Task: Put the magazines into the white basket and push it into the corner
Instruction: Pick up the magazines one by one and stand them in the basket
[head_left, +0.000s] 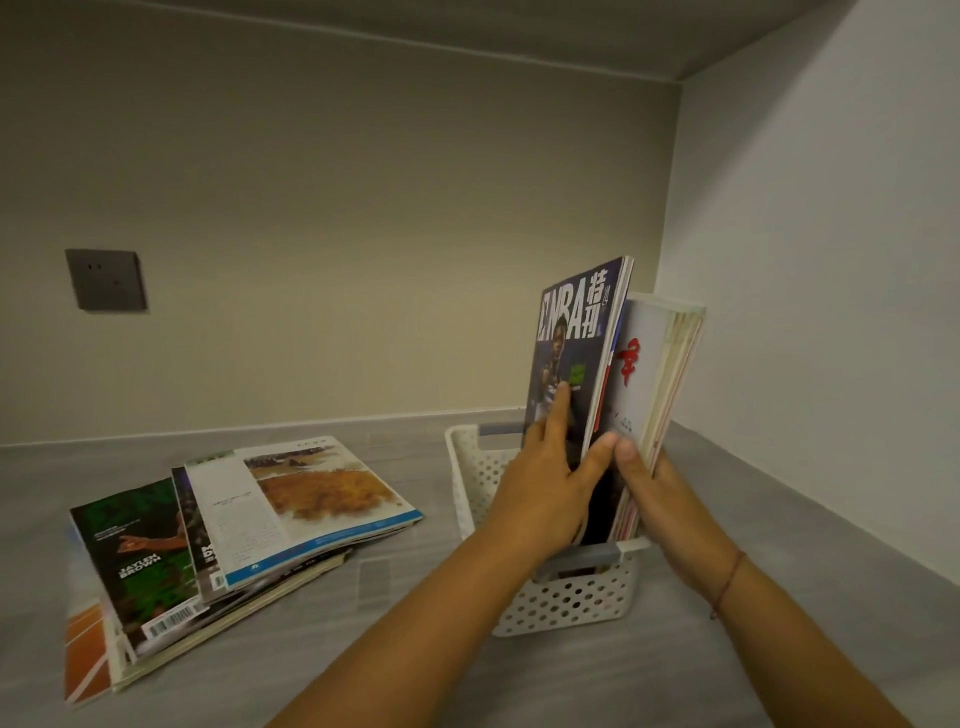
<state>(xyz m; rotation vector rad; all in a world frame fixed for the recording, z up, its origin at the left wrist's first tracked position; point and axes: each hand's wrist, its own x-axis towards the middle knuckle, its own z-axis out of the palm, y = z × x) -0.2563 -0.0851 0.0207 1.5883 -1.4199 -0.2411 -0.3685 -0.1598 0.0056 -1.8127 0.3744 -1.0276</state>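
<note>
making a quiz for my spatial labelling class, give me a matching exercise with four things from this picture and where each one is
Things:
1. dark blue NBA magazine
2. white magazine with a red character
3. green and black Jaylen Brown magazine
4. dark grey square wall socket

Places:
a. on the back wall
b. flat in the pile on the grey counter
c. upright in the white perforated plastic basket, held by the right hand
d. upright in that basket, held by the left hand

Pairs: 1-d, 2-c, 3-b, 4-a
</note>
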